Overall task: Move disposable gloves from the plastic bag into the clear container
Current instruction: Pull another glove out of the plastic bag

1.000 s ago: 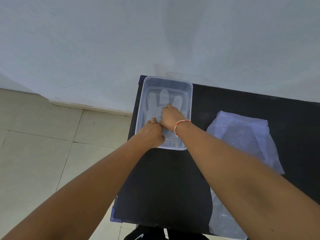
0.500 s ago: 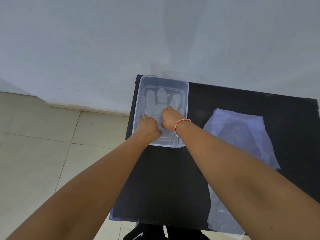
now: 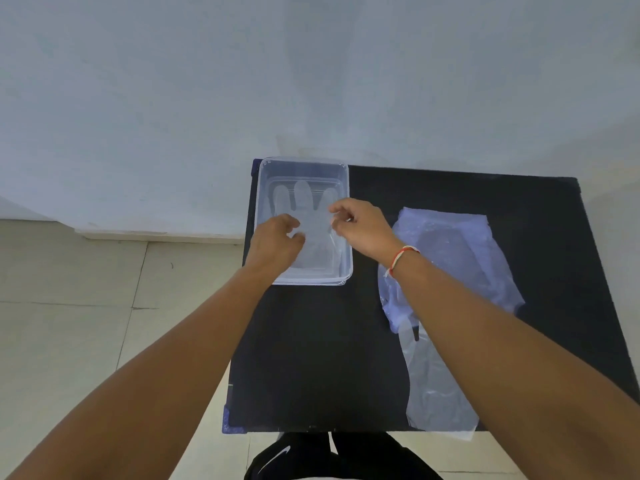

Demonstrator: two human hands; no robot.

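1. Head view, nearest the person: a flat clear glove (image 3: pixel 433 382) lies on the black table (image 3: pixel 311 358), on the near side of the clear container (image 3: pixel 304 168) and off to its right. It sticks out from the near end of the plastic bag (image 3: pixel 460 258), so it has yet to be moved.
2. That bag lies flat, right of the container and apart from it. Whether more gloves sit inside it I cannot tell.
3. The left hand (image 3: pixel 273 242) hovers over the container's near-left part with fingers loosely curled. Whether they pinch the film beneath is unclear.
4. The right hand (image 3: pixel 360 225), with a red-and-white thread at its wrist, is over the container's right rim, thumb and fingertips close together. It may nip a glove edge, but I cannot tell.
5. Inside the container a disposable glove (image 3: pixel 304 206) lies spread flat, fingers toward the far wall.
6. My judgement: at least one glove is delivered, at least one remains.
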